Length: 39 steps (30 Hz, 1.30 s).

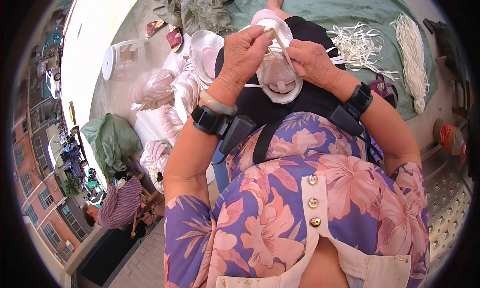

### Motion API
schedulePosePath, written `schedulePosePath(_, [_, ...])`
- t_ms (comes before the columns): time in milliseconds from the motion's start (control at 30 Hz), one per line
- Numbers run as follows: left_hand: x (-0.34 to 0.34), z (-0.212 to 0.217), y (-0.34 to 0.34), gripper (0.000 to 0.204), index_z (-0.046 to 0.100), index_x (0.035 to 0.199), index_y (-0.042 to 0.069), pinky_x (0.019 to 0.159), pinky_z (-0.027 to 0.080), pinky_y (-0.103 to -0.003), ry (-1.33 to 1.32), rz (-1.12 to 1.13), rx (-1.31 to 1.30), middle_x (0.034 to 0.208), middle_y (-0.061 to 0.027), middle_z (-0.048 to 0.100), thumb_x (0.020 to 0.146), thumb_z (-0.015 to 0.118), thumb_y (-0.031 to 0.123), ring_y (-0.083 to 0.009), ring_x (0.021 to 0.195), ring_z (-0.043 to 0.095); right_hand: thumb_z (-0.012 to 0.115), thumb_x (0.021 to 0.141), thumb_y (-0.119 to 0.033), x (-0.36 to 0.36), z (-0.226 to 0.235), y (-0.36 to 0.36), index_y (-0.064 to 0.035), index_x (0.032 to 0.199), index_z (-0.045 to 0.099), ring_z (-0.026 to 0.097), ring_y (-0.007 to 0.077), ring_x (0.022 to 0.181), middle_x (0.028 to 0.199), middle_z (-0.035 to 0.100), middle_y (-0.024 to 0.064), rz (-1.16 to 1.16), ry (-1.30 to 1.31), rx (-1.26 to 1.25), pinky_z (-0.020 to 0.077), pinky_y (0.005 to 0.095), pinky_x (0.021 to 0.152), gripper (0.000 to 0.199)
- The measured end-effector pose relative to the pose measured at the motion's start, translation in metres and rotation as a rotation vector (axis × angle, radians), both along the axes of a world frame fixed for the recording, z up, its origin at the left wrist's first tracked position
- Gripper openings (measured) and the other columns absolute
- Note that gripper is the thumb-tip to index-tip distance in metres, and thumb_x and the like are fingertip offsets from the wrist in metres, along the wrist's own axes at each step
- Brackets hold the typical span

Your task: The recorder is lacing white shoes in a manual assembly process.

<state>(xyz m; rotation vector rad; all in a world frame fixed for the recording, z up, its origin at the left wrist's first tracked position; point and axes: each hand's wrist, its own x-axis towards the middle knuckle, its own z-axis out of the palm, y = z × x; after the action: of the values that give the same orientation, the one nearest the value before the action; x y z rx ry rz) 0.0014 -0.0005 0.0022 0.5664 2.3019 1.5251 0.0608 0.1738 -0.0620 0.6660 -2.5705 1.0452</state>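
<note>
A white and pink shoe [281, 86] lies across my lap on my black trousers, its toe pointing away from me. My left hand [244, 54] is closed above the shoe's left side, with thumb and finger pinching a white shoelace [279, 40]. The lace runs from that pinch toward my right hand [315, 63], which is closed at the shoe's right edge with the lace at its fingertips. Part of the shoe's upper is hidden behind my fingers. Loose lace ends stick out past both sides of the shoe.
A heap of white laces [358, 44] and a long lace bundle [413, 63] lie on a green cloth [320, 2] at the right. Another pale shoe [206, 58] and pink-white bundles [175, 88] sit at the left, near a white stool [116, 62]. A person in stripes [120, 203] is farther left.
</note>
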Motion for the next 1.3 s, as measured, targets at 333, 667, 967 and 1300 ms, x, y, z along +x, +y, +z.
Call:
schedulePosePath(333, [0.001,-0.002,-0.002,0.019,0.063,0.090,-0.002,0.059,0.045,-0.018,-0.001,0.041,0.033,0.074,-0.0010,0.061,0.088,0.056,0.016,-0.0050,0.064,0.053,0.058,0.072,-0.010,0.006,-0.001,-0.002,-0.0079,0.075,0.055,0.056,0.0273,0.065,0.068,0.050,0.0079,-0.055,-0.009,-0.070,0.0458,0.0357,0.056,0.006])
schedulePosePath(667, [0.002,-0.003,-0.001,0.020,0.063,0.093,-0.002,0.059,0.047,-0.018,-0.018,0.077,0.049,0.076,-0.0014,0.062,0.088,0.057,0.016,-0.0054,0.064,0.055,0.058,0.072,-0.009,0.007,-0.003,-0.006,-0.0086,0.077,0.054,0.056,0.0277,0.066,0.071,0.050,0.0081,-0.085,0.013,-0.099,0.0457,0.0357,0.057,0.006])
schedulePosePath(967, [0.001,-0.006,-0.001,0.020,0.064,0.093,-0.002,0.059,0.046,-0.017,-0.005,0.102,0.066,0.076,-0.0010,0.062,0.088,0.056,0.016,-0.0050,0.064,0.055,0.054,0.074,-0.009,0.005,-0.008,-0.018,-0.0072,0.077,0.057,0.057,0.0301,0.068,0.072,0.056,0.0104,-0.107,-0.083,-0.196,0.0465,0.0375,0.059,0.004])
schedulePosePath(1300, [0.011,0.000,0.010,0.013,0.062,0.084,0.001,0.056,0.045,-0.025,0.554,-0.056,-0.138,0.066,-0.0072,0.059,0.072,0.057,0.002,-0.0095,0.062,0.055,0.051,0.072,-0.014,-0.003,-0.006,-0.018,-0.0042,0.078,0.062,0.059,0.0345,0.072,0.071,0.060,0.0181,-0.134,-0.443,-0.057,0.0472,0.0417,0.067,0.016])
